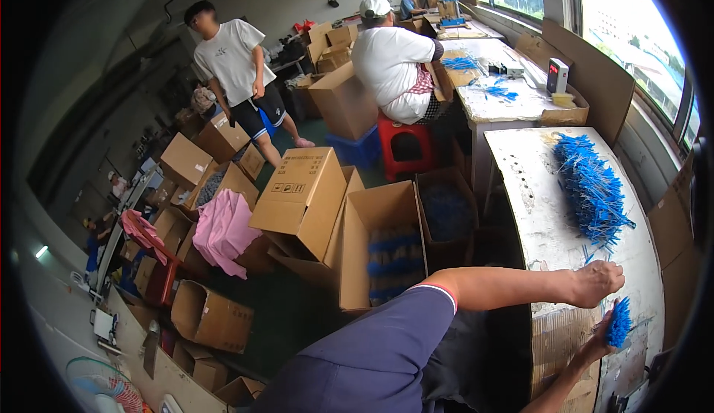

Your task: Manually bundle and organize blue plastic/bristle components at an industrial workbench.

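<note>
My left hand is closed above the white-topped table at the right, its fingers curled together. Whatever it may hold is too small or hidden to make out. Just below it, my right hand grips a bundle of thin blue plastic strips, with their blue ends packed together and facing up. A large heap of the same blue strips lies farther along the table, beyond my left hand. A few loose strips lie between the heap and that hand.
Flattened cardboard covers the table's near part. Open cartons with blue pieces stand left of the table, beside a closed carton. One person sits on a red stool at another table; another person stands among boxes.
</note>
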A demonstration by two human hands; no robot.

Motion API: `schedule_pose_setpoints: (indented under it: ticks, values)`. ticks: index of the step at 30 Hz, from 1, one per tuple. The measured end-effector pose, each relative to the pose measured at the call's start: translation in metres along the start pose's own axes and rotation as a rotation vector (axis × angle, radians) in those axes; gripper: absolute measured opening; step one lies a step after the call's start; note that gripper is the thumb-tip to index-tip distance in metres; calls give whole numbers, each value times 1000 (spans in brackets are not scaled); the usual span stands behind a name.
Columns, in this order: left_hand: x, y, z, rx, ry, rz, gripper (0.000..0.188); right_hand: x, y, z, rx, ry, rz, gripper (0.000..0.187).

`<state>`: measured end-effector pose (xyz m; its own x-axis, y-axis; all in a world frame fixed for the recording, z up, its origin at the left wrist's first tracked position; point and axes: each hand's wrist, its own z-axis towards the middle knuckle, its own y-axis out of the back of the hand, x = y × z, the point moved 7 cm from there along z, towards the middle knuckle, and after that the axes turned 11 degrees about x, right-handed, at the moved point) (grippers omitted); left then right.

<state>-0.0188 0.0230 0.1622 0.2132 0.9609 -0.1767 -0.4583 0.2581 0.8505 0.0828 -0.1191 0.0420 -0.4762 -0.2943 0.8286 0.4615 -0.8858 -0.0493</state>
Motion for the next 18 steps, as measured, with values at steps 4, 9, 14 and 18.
schedule_pose_setpoints:
  ticks: [4,9,14,18]
  values:
    - [-15,1,9,44,7,-333,12,-44,17,-11,-19,-212,-128,21]
    - [-22,-14,21,36,92,-581,8,-38,43,-15,38,-287,16,24]
    - [39,-20,-9,36,283,-640,15,9,-11,-4,1,-363,283,17]
    - [94,-39,-30,103,469,-518,16,-5,23,7,-271,-354,438,12]
